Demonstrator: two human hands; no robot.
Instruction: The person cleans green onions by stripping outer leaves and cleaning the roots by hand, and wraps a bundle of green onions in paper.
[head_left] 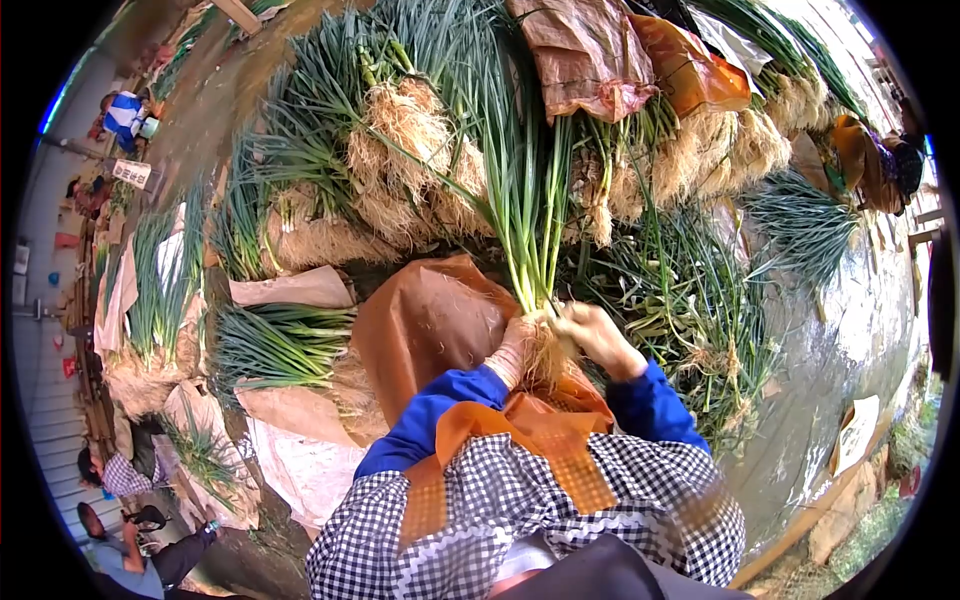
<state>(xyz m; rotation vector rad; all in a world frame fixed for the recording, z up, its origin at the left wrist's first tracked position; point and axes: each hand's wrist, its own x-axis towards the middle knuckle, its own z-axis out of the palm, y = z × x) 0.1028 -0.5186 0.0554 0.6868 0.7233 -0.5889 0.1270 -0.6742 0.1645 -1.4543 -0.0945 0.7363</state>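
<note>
A bunch of green onions (pixel 530 250) stands upright in front of me, leaves pointing away and pale roots (pixel 545 360) hanging toward my lap. My left hand (pixel 514 348) is wrapped round the bunch at its white base. On the other side, my right hand (pixel 598 338) has its fingers curled together against the base of the stalks; what they pinch is hidden and slightly blurred. Under both hands lies a brown-orange apron sheet (pixel 430 320) over my lap.
Large heaps of green onions with roots (pixel 405 135) lie ahead, partly under brown sacking (pixel 585 55). Loose leaves and trimmings (pixel 690 300) cover the ground at right. A neat pile of green onions (pixel 285 345) rests at left. Other people (pixel 140 555) sit at far left.
</note>
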